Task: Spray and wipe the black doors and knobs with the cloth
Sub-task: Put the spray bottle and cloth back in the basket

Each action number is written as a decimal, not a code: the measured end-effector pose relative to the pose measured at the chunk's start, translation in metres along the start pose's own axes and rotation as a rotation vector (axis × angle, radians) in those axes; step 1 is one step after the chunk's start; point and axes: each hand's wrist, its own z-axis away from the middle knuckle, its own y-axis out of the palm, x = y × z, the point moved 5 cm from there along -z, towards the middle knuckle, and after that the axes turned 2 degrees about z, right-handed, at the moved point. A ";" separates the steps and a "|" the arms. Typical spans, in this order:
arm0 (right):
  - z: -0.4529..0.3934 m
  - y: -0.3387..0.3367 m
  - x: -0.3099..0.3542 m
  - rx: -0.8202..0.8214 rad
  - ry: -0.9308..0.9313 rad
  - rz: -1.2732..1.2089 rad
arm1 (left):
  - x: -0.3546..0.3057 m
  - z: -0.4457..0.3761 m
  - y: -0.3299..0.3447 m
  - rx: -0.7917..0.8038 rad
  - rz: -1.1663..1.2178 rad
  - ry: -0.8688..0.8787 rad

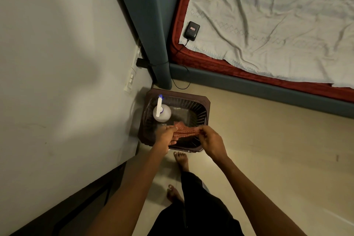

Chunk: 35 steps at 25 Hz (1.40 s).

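Nearest, bare feet stand on the floor [258, 140] just short of a dark slatted basket [203, 109] set against the wall [57, 63]. Over its near rim both hands hold the red checked cloth [183, 130]: the left hand [165, 136] has its fingers curled round one end, the right hand [210, 140] pinches the other, and the cloth is stretched between them. The white spray bottle [161, 113] stands upright in the basket's far left corner, just beyond the cloth. To do this step well, I judge the cloth should be gathered into one hand, freeing the other for the bottle. The wall crowds the left; open floor lies to the right. Farther off, a bed [268, 25] carries a black adapter [191, 29]. No black doors show
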 end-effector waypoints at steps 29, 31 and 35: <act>-0.001 -0.017 0.065 0.250 -0.073 -0.266 | -0.064 0.162 -0.077 -0.214 -0.064 0.715; 0.005 -0.017 0.065 0.388 -0.090 -0.188 | -0.054 0.163 -0.083 -0.184 -0.023 0.687; 0.026 -0.017 0.068 0.568 -0.107 -0.102 | -0.042 0.177 -0.088 -0.053 -0.072 0.730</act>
